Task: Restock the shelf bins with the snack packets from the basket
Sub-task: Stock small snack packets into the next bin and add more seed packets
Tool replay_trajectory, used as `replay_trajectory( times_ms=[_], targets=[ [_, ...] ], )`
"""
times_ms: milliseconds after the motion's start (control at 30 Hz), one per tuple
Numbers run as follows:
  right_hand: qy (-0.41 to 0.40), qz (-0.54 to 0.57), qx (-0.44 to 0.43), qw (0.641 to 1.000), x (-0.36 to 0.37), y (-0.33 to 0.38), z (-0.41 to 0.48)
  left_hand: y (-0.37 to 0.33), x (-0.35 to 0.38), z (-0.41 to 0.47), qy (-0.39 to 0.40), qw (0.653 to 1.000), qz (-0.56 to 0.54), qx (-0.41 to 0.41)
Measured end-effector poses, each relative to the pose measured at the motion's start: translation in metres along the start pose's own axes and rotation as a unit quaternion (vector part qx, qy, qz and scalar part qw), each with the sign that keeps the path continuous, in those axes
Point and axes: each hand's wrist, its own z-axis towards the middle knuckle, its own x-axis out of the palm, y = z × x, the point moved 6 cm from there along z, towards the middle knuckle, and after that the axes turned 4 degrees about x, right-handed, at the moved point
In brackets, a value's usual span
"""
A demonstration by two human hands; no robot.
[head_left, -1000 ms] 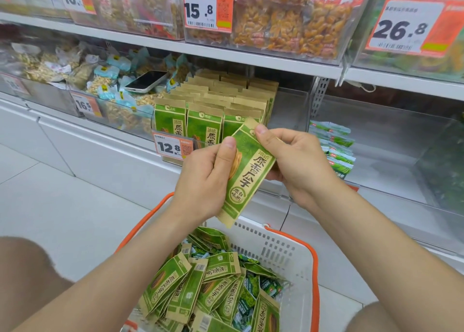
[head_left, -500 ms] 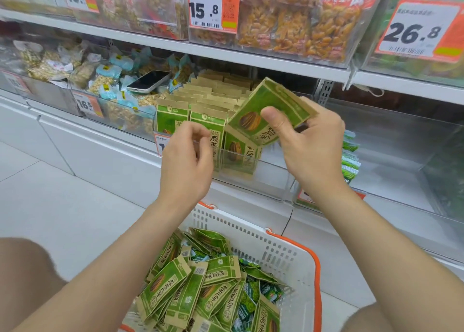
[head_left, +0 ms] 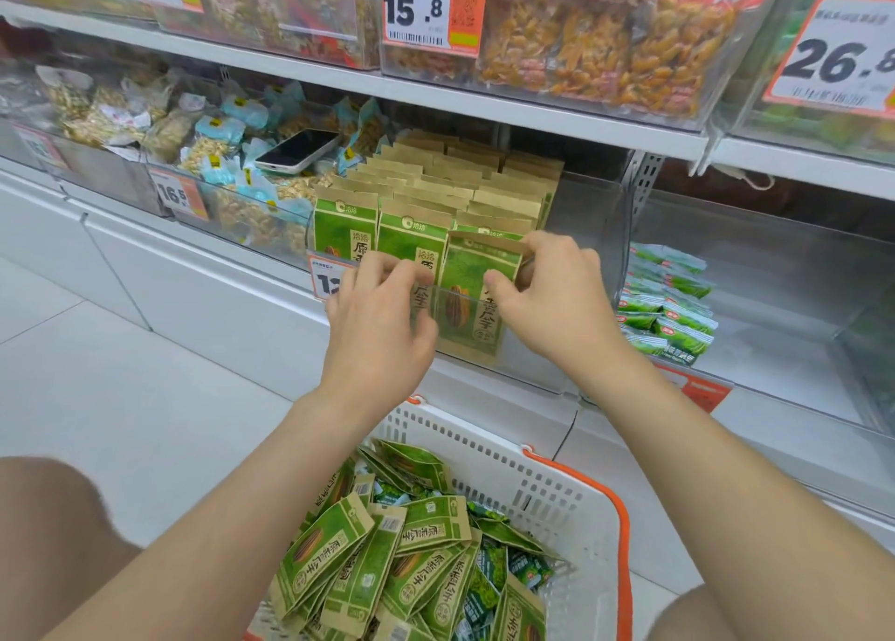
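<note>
One packet stands upright in the bin, right grip pinching its top, left grip unclear.

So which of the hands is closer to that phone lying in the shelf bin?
Left. The left hand is below and slightly right of the phone; the right hand is farther right, pinching a green packet.

Green packet upright (front of bin)
</note>
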Motion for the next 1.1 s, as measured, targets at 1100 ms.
replay_trajectory(
  times_ms=[1100],
  targets=[
    [0.461,-0.34,-0.129,0.81,0.122,-0.034,-0.096,0.11,0.24,-0.134,0.473,0.84,0.219,0.147]
  ],
)
